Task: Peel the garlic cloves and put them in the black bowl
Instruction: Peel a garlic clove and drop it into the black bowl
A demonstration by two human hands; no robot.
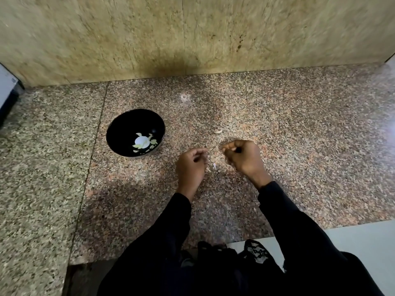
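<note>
A black bowl [135, 132] with a white flower pattern inside stands on the speckled granite counter [299, 135], left of my hands. My left hand [191, 165] hovers over the counter with its fingers curled, and pale bits of garlic skin [210, 168] show at its fingertips. To the right, my right hand [243, 157] has its fingers curled and pinches a small pale piece near the thumb; what it is stays mostly hidden. One loose garlic clove [218, 131] lies on the counter just beyond my right hand.
A beige stone wall [192, 35] rises behind the counter. A grey-white appliance edge [8, 92] sits at the far left. The counter's front edge runs near my body, with a light floor [352, 238] at the lower right.
</note>
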